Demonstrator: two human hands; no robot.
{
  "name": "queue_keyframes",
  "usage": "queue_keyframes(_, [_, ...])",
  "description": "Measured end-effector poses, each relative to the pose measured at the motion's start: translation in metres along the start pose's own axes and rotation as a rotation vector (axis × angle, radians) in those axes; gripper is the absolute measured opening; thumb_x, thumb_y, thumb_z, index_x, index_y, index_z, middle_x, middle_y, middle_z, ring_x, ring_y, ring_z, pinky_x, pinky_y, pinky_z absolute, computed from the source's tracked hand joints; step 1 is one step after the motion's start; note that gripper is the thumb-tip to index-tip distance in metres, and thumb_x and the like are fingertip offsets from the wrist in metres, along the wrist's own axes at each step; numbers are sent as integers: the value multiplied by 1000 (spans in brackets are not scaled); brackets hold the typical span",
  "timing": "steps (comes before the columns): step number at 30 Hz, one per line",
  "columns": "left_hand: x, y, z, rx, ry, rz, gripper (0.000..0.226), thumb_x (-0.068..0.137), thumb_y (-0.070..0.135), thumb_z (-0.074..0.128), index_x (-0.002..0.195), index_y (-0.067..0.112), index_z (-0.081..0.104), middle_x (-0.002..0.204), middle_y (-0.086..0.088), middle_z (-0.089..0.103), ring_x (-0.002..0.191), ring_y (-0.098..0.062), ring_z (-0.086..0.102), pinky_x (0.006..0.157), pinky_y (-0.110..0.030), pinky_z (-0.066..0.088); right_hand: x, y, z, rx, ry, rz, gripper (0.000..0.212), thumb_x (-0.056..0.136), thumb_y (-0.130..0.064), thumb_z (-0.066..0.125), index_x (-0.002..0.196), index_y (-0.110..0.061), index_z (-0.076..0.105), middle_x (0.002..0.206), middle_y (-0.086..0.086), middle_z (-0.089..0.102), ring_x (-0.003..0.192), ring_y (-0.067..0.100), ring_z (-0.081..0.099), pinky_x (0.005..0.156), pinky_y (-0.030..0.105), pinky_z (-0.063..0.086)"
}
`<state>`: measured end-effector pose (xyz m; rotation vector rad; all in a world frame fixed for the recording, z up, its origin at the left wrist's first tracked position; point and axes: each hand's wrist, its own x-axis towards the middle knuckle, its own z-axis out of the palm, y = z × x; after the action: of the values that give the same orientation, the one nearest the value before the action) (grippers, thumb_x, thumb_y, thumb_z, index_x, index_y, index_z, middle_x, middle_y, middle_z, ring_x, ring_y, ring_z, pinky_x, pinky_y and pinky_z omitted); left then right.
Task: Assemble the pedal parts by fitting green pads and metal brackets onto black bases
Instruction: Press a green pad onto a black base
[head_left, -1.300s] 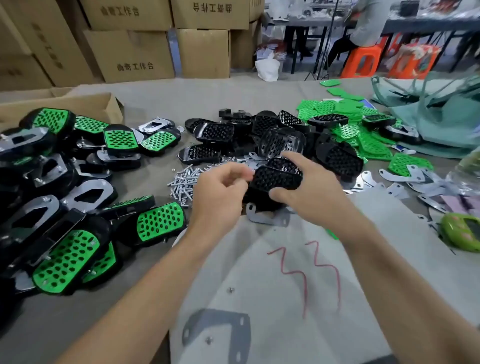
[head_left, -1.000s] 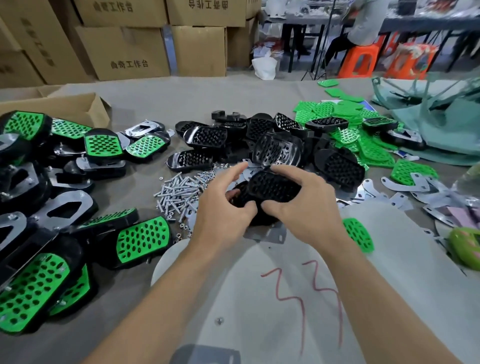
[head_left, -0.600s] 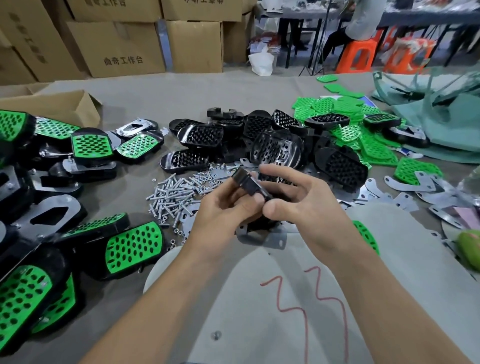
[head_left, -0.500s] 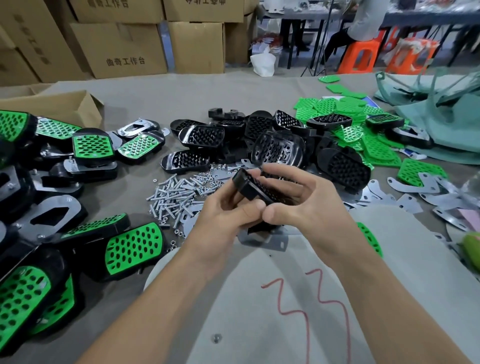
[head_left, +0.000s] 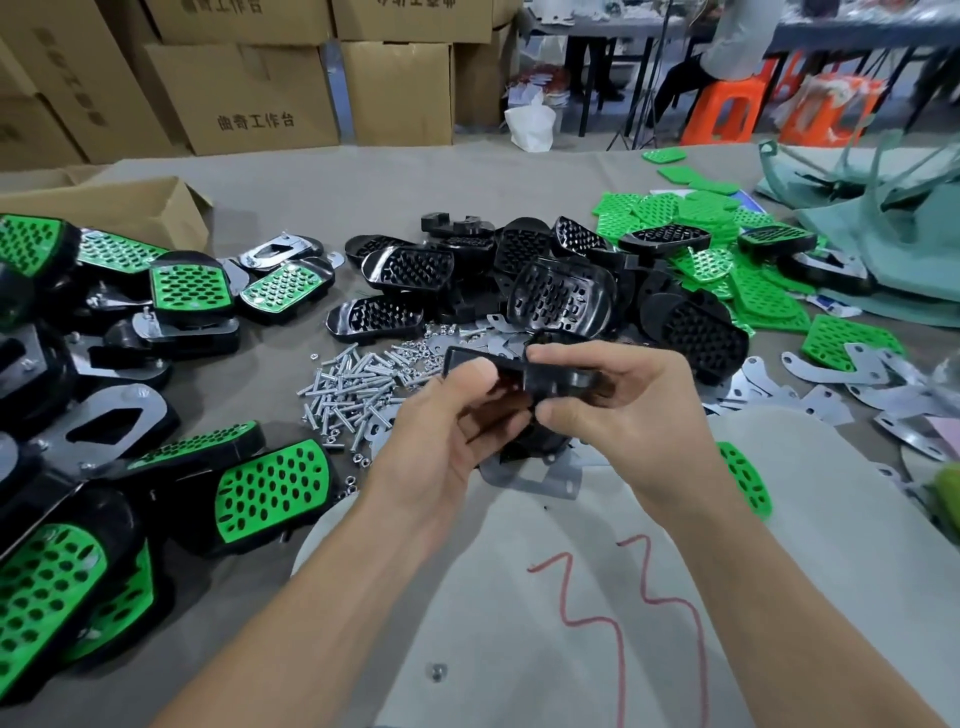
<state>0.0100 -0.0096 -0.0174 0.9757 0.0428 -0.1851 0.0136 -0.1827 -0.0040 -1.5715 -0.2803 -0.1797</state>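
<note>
Black base (head_left: 558, 382), tilted on edge, gripped by left hand (head_left: 441, 441) and right hand (head_left: 628, 410) above a flat metal bracket (head_left: 540, 480). Green pads (head_left: 675, 213) lie heaped at far right.

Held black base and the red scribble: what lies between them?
Head view: a flat metal bracket on the pale board, under the black base; then bare board.

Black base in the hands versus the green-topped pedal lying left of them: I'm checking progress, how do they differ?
The black base is bare; the pedal carries a holed green pad. The base is held up by the left hand and right hand; the pedal lies on the table, pad up. Both have black bodies.
</note>
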Motion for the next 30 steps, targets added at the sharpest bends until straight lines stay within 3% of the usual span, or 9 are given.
queue_keyframes(3, [-2, 3, 5, 20, 10, -29, 44, 71, 39, 71, 99, 5, 69, 82, -7, 75, 77, -19, 75, 74, -30, 63, -1, 1, 5, -10, 35, -64, 31, 71, -2, 82, 96, -20, 81, 89, 3, 79, 83, 21, 76, 79, 33, 60])
queue_keyframes(6, [-1, 7, 5, 50, 23, -58, 56, 72, 39, 82, 108, -1, 65, 88, -11, 74, 79, -23, 75, 71, -31, 62, 0, 3, 5, -16, 33, -94, 30, 73, -3, 81, 95, -23, 80, 90, 0, 79, 84, 18, 75, 79, 28, 58])
queue_keyframes(11, [1, 12, -2, 130, -10, -45, 50, 81, 47, 68, 111, 7, 68, 96, -8, 73, 100, -22, 72, 85, -41, 63, 1, 2, -4, -16, -5, -125, 45, 73, 14, 77, 97, -23, 81, 98, 0, 80, 94, 20, 76, 85, 29, 59])
queue_keyframes(15, [2, 19, -5, 195, -40, -75, 42, 80, 29, 80, 111, 2, 72, 109, -15, 76, 103, -26, 74, 82, -34, 63, 0, 4, -7, -20, 5, -142, 43, 71, 16, 76, 97, -18, 81, 96, 1, 80, 92, 20, 76, 83, 32, 60])
queue_keyframes(22, [-12, -11, 30, 47, 80, -63, 64, 70, 38, 75, 120, 1, 64, 106, -18, 77, 97, -27, 77, 76, -30, 62, 0, 10, -7, -18, 150, -137, 33, 73, 10, 80, 97, -13, 80, 85, 0, 79, 79, 15, 72, 75, 30, 56])
queue_keyframes(26, [-9, -11, 27, 3, 79, -77, 61, 74, 33, 72, 124, -1, 64, 114, -20, 75, 101, -23, 75, 81, -28, 62, -2, 6, -19, -11, 55, -56, 35, 70, 11, 77, 99, -9, 81, 90, 8, 79, 83, 18, 71, 76, 37, 58])
queue_keyframes(28, [-8, -10, 23, 4, 22, -90, 65, 66, 36, 78, 119, 0, 66, 109, -18, 76, 97, -23, 75, 81, -31, 63, -4, 2, -26, 22, 7, -50, 37, 68, 14, 75, 98, -7, 81, 96, 8, 79, 89, 20, 72, 79, 38, 58])
queue_keyframes(30, [-6, -11, 19, 70, -16, -64, 59, 64, 25, 89, 113, 2, 68, 104, -15, 76, 95, -25, 76, 79, -32, 63, -5, 0, -29, 35, -65, -51, 42, 67, 22, 68, 98, -4, 79, 106, 10, 78, 102, 23, 72, 88, 41, 57])
